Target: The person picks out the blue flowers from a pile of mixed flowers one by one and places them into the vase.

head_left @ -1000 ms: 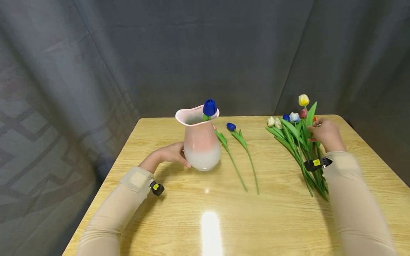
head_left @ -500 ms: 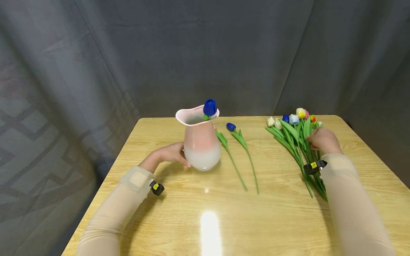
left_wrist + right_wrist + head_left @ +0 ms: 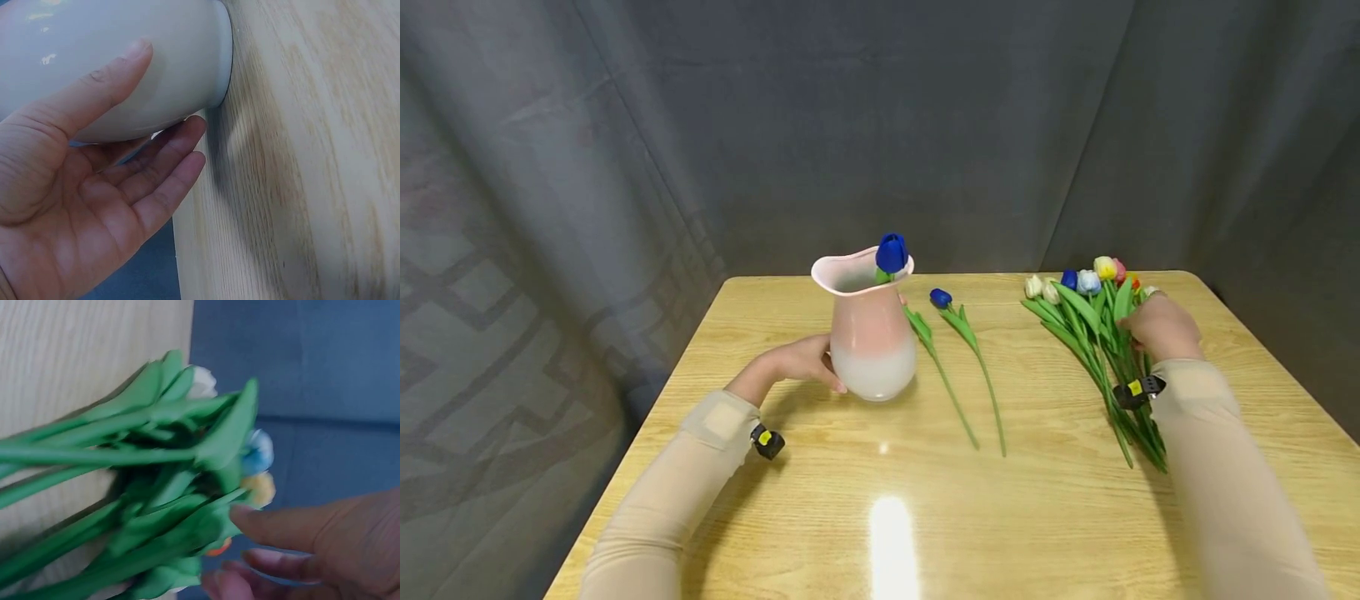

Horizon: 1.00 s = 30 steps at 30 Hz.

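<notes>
My left hand (image 3: 808,362) rests against the lower side of a pink-and-white vase (image 3: 874,333). In the left wrist view its thumb lies along the vase wall, with the other fingers loosely bent beneath. A blue tulip (image 3: 892,253) stands in the vase mouth. At the right, my right hand (image 3: 1163,327) is over a bunch of artificial tulips (image 3: 1086,321), their heads white, blue, yellow, pink and orange. The right wrist view has the thumb near the green leaves (image 3: 181,531), apart from the loosely curled fingers; no stem shows between them. A yellow tulip (image 3: 1105,267) lies among the heads.
Two single tulips lie between vase and bunch; one has a blue head (image 3: 941,297), while the vase partly hides the head of the other, whose stem (image 3: 951,396) shows. The wooden table (image 3: 1000,525) ends at dark grey curtains (image 3: 925,142).
The yellow tulip, raised earlier with the right hand at its leaf, has come down among the other heads. The right hand has lowered slightly. Left hand and vase have stayed put.
</notes>
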Tool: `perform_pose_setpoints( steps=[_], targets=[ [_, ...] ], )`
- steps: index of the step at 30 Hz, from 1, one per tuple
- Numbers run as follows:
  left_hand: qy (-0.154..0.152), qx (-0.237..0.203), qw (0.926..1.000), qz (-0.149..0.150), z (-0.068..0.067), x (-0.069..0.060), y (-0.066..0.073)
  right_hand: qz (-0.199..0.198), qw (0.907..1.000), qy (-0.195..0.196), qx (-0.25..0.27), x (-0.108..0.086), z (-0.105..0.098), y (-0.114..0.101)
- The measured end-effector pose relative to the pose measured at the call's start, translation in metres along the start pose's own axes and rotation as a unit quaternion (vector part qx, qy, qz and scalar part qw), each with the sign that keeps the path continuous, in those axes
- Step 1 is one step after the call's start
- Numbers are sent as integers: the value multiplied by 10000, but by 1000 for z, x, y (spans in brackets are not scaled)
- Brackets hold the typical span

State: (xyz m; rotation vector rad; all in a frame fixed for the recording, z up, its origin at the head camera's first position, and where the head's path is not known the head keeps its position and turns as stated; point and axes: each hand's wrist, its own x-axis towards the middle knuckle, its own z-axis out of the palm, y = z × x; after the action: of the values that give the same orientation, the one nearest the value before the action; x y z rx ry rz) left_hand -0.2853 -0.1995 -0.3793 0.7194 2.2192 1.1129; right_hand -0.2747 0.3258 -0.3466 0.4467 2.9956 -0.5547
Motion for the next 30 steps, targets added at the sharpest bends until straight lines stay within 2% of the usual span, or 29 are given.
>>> perform_pose_setpoints(
  steps=[2, 4, 6, 8, 12, 15, 24, 30],
  targets=[
    [-14, -10, 10000, 15, -1, 0, 0, -222, 9990, 382, -15, -4, -2, -7],
    [-9, 2, 10000, 25, -1, 0, 1, -644, 9956, 673, -72, -6, -3, -15],
    [-2, 4, 10000, 33, -2, 0, 1, -1033, 9921, 708, -106, -7, -1, -24],
    [9, 7, 10000, 31, -1, 0, 1, -1252, 9905, 542, -189, -7, 3, -31],
    [5, 13, 10000, 39, -1, 1, -1, -1250, 9909, -69, -492, -3, 14, -38],
    [-12, 13, 10000, 66, -1, 2, -2, -1221, 9896, -317, -684, -2, 22, -37],
    [-28, -1, 10000, 83, -1, 1, -1, -1048, 9900, -463, -827, -2, 29, -36],
    [-38, 26, 9999, 106, -1, 1, -1, -1107, 9906, -508, -628, -1, 29, -33]
  ],
)
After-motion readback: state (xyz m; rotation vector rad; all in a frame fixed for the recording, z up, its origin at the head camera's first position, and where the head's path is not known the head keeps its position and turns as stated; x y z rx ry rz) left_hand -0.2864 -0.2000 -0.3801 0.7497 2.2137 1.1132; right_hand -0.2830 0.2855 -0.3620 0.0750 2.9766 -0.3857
